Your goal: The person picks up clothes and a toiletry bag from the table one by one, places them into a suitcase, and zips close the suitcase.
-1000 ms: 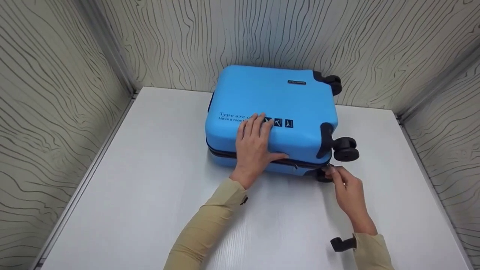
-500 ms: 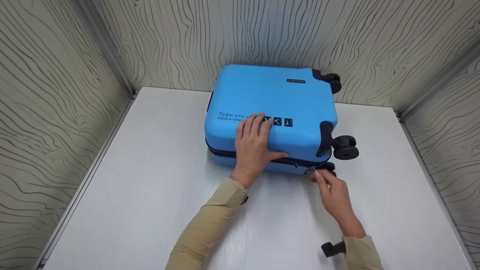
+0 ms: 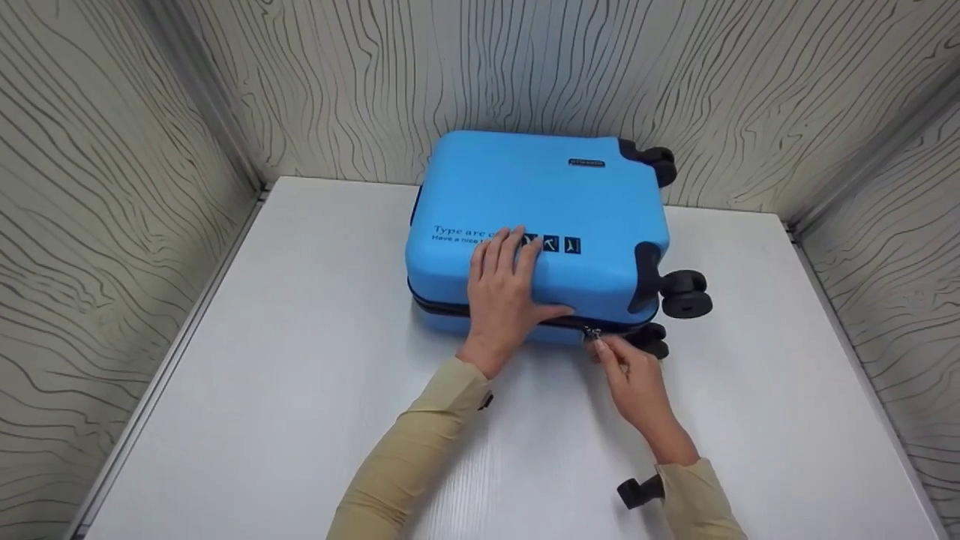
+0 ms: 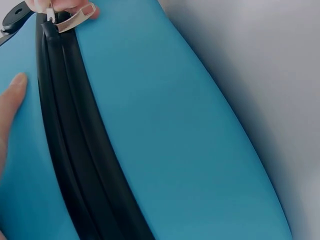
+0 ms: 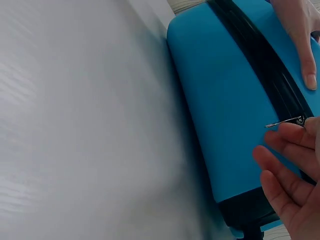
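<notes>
A light blue suitcase (image 3: 540, 202) lies flat on the white table, its black zipper (image 4: 65, 100) running along the near side. My left hand (image 3: 501, 296) rests on the near edge of the lid with its fingers spread straight and the thumb just above the zipper. At the zipper's right part, my right hand (image 3: 634, 379) pinches a metal zipper pull between thumb and forefinger. A second metal zipper pull (image 5: 282, 122) sticks out beside those fingertips. The right hand's other fingers are loosely bent in the right wrist view. Its fingertips partly hide the sliders.
Black caster wheels (image 3: 686, 294) jut from the suitcase's right end. The white table (image 3: 300, 337) extends in front and to both sides. Wood-grain panels (image 3: 337, 82) stand behind and at the sides. A black mount (image 3: 641, 491) sticks out from the right sleeve.
My right hand has moved left along the zipper from the suitcase's right corner, bringing the pinched zipper pull up to the other one. The left hand has stayed in place on the lid.
</notes>
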Demonstrator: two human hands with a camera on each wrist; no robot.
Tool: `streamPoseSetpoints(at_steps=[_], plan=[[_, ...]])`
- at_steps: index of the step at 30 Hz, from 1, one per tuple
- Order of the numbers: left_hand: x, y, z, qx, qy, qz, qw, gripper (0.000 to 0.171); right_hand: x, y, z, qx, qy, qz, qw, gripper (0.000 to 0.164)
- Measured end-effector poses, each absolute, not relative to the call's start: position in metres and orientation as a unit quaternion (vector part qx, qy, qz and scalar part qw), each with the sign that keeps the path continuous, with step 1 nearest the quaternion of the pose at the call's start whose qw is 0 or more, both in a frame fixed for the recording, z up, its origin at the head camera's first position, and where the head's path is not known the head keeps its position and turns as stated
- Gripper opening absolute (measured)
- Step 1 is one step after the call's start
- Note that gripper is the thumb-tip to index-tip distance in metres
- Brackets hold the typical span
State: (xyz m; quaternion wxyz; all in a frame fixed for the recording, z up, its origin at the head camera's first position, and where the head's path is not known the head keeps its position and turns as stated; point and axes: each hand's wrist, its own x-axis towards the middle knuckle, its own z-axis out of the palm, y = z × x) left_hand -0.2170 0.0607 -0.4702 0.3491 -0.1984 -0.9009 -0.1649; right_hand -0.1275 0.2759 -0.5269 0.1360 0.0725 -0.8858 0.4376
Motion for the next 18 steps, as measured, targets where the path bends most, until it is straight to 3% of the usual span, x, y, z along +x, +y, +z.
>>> streamPoseSetpoints(at_steps=[4,7,10,14,18], plan=[[-0.215,0.059,-0.469,-0.199,-0.906,-0.158,0.339,0.108,-0.126,0.274,-0.525,0.065,-0.895,0.434,0.083,0.018],[-0.212,0.059,-0.469,-0.200,-0.909,-0.156,0.331,0.108,-0.124,0.271,-0.520,0.046,-0.913,0.401,0.058,0.031],[-0.212,0.060,-0.470,-0.202,-0.907,-0.156,0.334,0.107,-0.124,0.267,-0.513,0.037,-0.921,0.372,0.113,0.032],[-0.215,0.062,-0.472,-0.207,-0.904,-0.150,0.344,0.106,-0.128,0.263,-0.506,0.065,-0.902,0.354,0.237,0.017],[-0.216,0.061,-0.474,-0.202,-0.907,-0.139,0.344,0.108,-0.133,0.260,-0.498,0.092,-0.882,0.356,0.294,0.011]])
